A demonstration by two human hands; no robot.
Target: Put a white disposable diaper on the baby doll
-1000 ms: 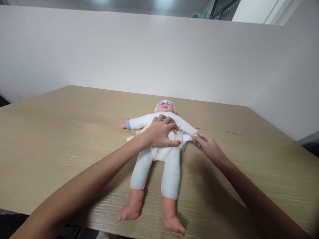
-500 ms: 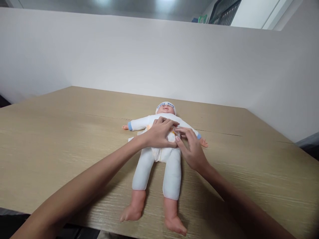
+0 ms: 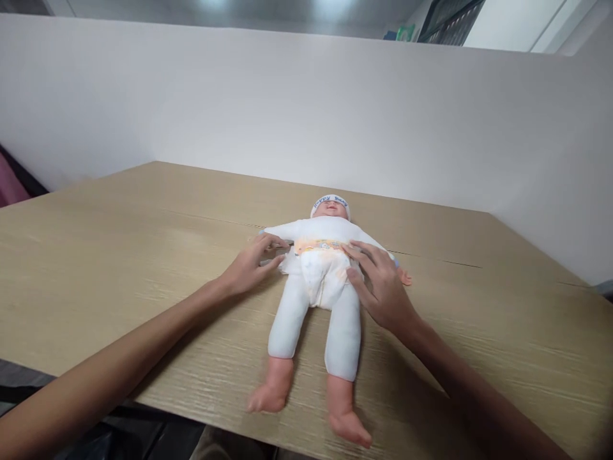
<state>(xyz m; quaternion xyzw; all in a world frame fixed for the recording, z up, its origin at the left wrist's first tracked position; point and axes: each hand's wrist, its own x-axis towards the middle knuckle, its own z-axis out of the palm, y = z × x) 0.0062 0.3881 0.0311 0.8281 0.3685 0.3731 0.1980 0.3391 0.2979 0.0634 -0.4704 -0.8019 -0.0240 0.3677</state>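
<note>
A baby doll (image 3: 329, 229) in a white suit and a lettered white headband lies on its back, feet towards me. Around its hips is a white diaper (image 3: 322, 281) with an orange patterned waistband across the belly. My left hand (image 3: 253, 263) is beside the diaper's left edge, thumb and fingers apart around a loose white side flap (image 3: 290, 263). On the other side my right hand (image 3: 383, 287) rests against the diaper's right edge, fingertips on the waistband and thumb lower down, spread apart. That side flap is mostly hidden under the right hand.
The doll lies on a wide wooden table (image 3: 143, 255) with a seam running across it. A white partition (image 3: 287, 108) stands behind the table. Dark items and part of a leg show below the front edge, and pink cloth (image 3: 10, 182) at far left.
My left hand has moved off the belly to the diaper's left side, uncovering the orange waistband. My right hand stays at the right side. The view has shifted slightly.
</note>
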